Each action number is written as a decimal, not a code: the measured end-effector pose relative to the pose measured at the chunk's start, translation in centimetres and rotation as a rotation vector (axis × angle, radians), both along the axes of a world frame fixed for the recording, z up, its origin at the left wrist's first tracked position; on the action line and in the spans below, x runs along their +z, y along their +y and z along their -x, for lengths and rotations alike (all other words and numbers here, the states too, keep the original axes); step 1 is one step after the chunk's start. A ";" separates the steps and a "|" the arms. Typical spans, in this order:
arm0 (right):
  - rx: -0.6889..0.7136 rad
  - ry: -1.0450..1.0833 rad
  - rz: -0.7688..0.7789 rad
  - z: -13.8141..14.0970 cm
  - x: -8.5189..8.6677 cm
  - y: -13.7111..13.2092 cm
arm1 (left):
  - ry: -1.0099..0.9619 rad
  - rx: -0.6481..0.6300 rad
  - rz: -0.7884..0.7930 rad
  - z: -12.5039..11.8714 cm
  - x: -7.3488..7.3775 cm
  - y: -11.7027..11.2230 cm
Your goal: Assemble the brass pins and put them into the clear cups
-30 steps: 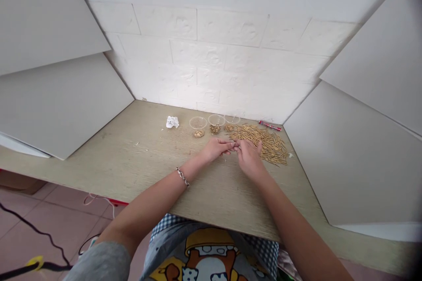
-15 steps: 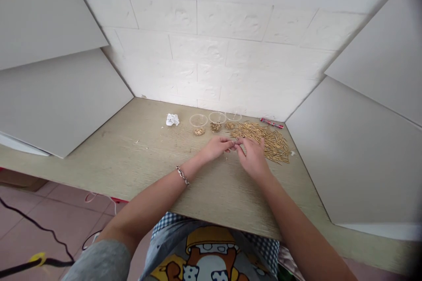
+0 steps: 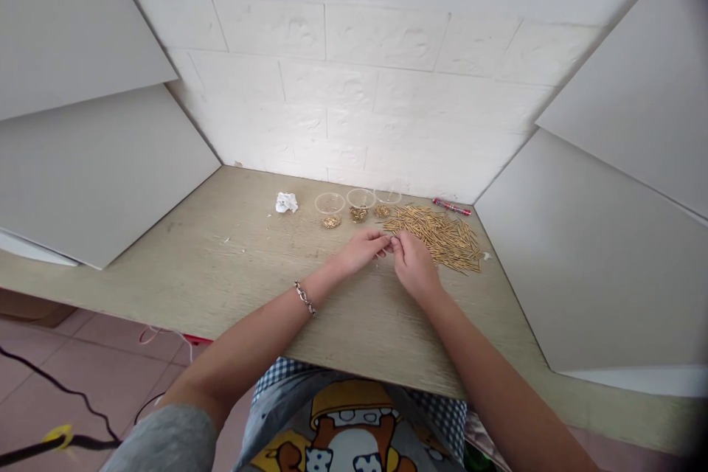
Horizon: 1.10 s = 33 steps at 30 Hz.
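My left hand (image 3: 362, 251) and my right hand (image 3: 414, 262) meet fingertip to fingertip just above the table, both pinched closed. Whatever lies between the fingertips is too small to make out. Right behind my right hand spreads a pile of thin gold-coloured sticks or pins (image 3: 442, 232). Beyond my hands stand clear round cups with small gold parts in them: a left cup (image 3: 330, 221), a middle cup (image 3: 359, 214) and a right cup (image 3: 383, 211).
A crumpled white paper (image 3: 286, 202) lies left of the cups. A red tube-like wrapper (image 3: 452, 206) rests behind the pile near the wall (image 3: 343, 118). Grey panels (image 3: 110, 177) flank the table (image 3: 182, 258) on both sides. A black cable (image 3: 60, 383) hangs at lower left.
The fingers of my right hand, spread before, have curled in and closed at the fingertips of my left hand. The view has shifted slightly.
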State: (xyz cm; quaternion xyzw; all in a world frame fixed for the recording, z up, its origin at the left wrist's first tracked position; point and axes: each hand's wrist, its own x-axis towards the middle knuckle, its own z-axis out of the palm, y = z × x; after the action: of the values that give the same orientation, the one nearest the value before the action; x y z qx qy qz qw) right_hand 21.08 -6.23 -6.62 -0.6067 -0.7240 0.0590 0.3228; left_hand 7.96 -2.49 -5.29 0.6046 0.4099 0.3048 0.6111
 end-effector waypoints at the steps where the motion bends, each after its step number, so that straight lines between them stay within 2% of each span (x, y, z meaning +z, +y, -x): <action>1: -0.005 0.046 0.009 0.1 0.0 0.0 | 0.003 0.002 -0.004 0.0 0.1 -0.1; 7: -0.029 0.437 0.083 0.0 0.1 -0.1 | 0.013 -0.078 -0.168 -0.1 0.1 -0.6; 13: 0.018 0.656 0.127 -0.5 -0.4 0.4 | 0.111 -0.121 -0.329 0.0 -0.2 -0.6; 22: 0.069 0.656 0.177 -0.5 0.0 0.3 | 0.192 -0.172 -0.467 0.0 -0.6 -0.5; 33: 0.056 0.575 0.165 -0.7 0.2 0.4 | 0.245 -0.123 -0.517 -0.1 -0.3 -0.6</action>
State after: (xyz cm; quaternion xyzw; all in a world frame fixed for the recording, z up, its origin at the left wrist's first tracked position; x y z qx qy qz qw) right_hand 21.78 -5.86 -6.42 -0.5692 -0.6120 0.2960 0.4624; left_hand 8.02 -3.09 -5.55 0.7963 0.3519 0.2865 0.3999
